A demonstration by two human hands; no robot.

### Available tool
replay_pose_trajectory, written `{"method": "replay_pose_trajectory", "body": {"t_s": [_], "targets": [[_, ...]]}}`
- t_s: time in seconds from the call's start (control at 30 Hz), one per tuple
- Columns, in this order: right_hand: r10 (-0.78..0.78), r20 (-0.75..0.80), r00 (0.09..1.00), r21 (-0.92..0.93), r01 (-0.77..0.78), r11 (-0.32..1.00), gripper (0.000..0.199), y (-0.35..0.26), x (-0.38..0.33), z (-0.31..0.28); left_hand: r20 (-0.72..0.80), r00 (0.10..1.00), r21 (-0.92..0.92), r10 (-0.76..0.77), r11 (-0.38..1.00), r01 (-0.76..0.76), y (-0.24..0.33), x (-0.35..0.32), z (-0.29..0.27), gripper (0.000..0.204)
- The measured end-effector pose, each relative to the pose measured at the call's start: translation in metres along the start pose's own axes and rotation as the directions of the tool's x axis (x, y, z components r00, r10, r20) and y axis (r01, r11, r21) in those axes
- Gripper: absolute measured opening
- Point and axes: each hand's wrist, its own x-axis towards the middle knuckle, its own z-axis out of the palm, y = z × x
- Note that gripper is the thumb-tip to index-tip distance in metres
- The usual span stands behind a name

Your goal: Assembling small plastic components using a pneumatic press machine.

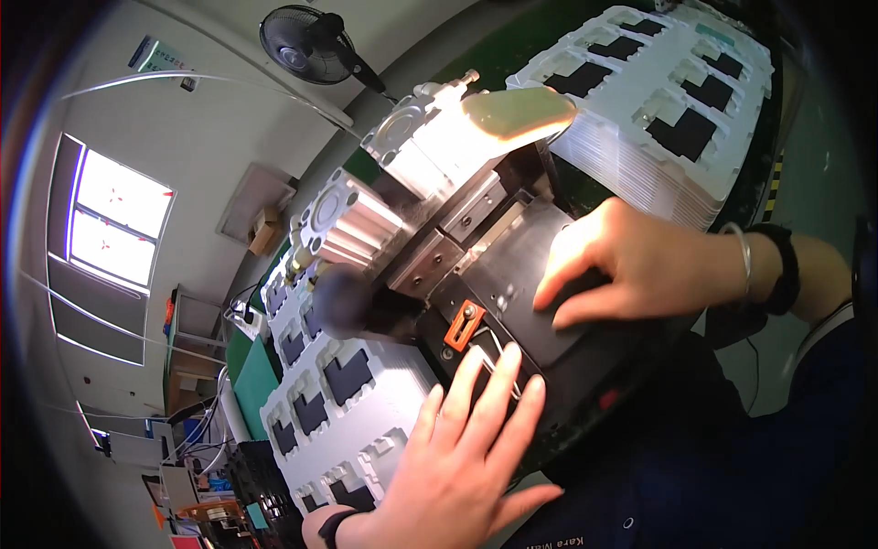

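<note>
A metal press fixture with a black flat bed point(526, 270) stands in front of me. My right hand point(631, 261) reaches over the bed from the right, its thumb and index finger bent down and a little apart, their tips at the dark surface. Nothing shows between them; its other fingers are hidden. My left hand point(466, 448) is spread open at the near side, fingertips by the fixture's edge. Just beyond those fingertips sit an orange slotted bracket point(465, 325) and a thin white wire point(494, 348). A dark round knob point(343, 302) sticks out to the left.
Silver pneumatic cylinders point(352, 220) rise behind the bed, with a bright lamp-lit cover point(517, 114) above. Stacked white trays point(745, 91) holding black flat pieces stand at far right; another white tray point(338, 421) lies at left. A black fan point(306, 46) stands at the back.
</note>
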Motion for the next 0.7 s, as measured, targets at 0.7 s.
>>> {"method": "replay_pose_trajectory", "body": {"t_s": [0.7], "targets": [[-0.338,-0.030,0.941,-0.595,0.255,0.762,0.023,0.013,0.013,0.030,-0.151,0.988,-0.149,-0.008,0.989,-0.015,-0.024,0.013,0.044,0.092]]}}
